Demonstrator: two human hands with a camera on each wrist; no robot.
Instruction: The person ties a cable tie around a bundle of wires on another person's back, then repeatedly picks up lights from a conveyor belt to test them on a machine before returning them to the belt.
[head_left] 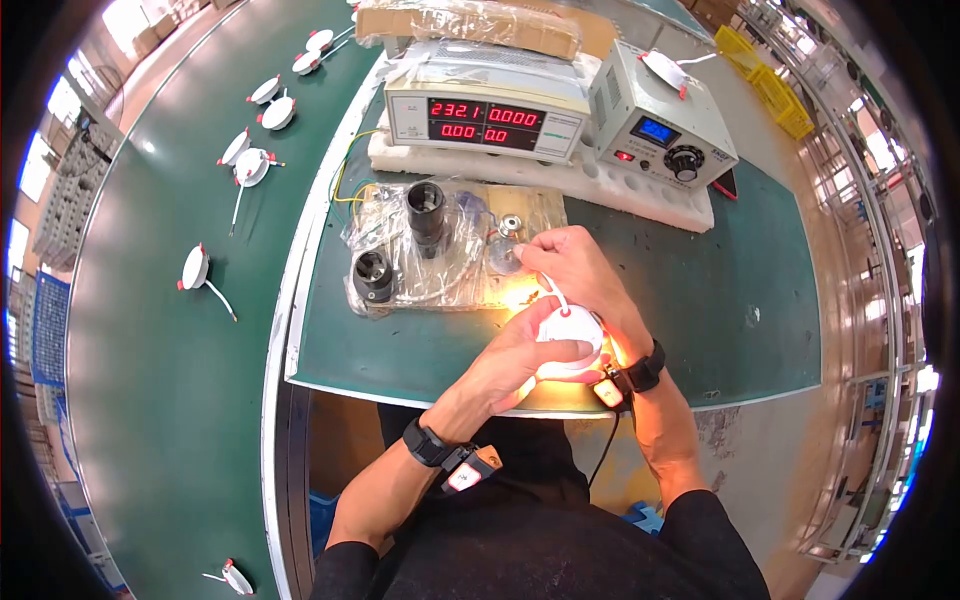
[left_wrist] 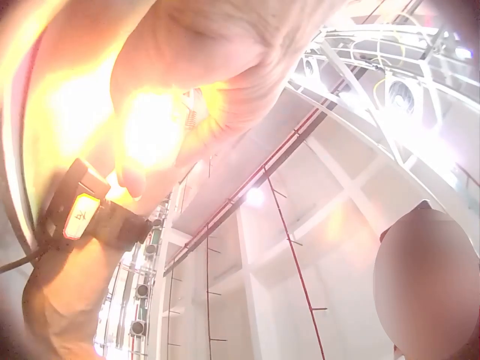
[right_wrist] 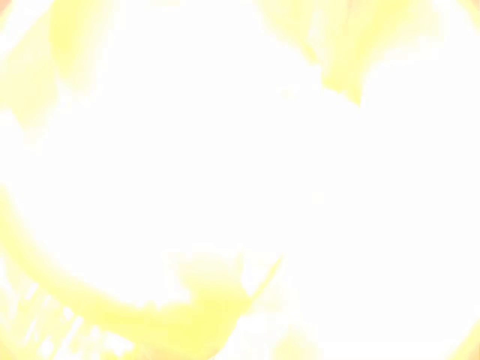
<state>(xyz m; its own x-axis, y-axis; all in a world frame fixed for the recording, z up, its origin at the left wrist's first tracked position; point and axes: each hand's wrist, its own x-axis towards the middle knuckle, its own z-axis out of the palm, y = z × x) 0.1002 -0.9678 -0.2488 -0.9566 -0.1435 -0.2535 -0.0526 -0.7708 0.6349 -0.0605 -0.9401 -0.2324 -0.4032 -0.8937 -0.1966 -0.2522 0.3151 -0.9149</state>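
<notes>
A round white downlight [head_left: 572, 338] glows brightly over the table's front edge, its lit side facing down and away. My left hand [head_left: 503, 362] grips it, thumb across the white back and fingers underneath. From that back a short white cable [head_left: 555, 292] runs up to my right hand [head_left: 583, 272], which pinches its end between thumb and fingertips. Those fingertips are right at a round metal piece [head_left: 505, 257] on the plastic-wrapped test board [head_left: 470, 290]. In the left wrist view, glare from the lamp [left_wrist: 154, 127] covers part of the left hand [left_wrist: 225, 52]. Light washes out the right wrist view.
Two black lamp sockets [head_left: 427, 205] stand on the board. Behind it, a power meter [head_left: 490, 110] with red digits and a grey regulator box [head_left: 660, 120] sit on white foam [head_left: 640, 190]. Several downlights [head_left: 196, 268] lie on the green belt [head_left: 150, 400] at left.
</notes>
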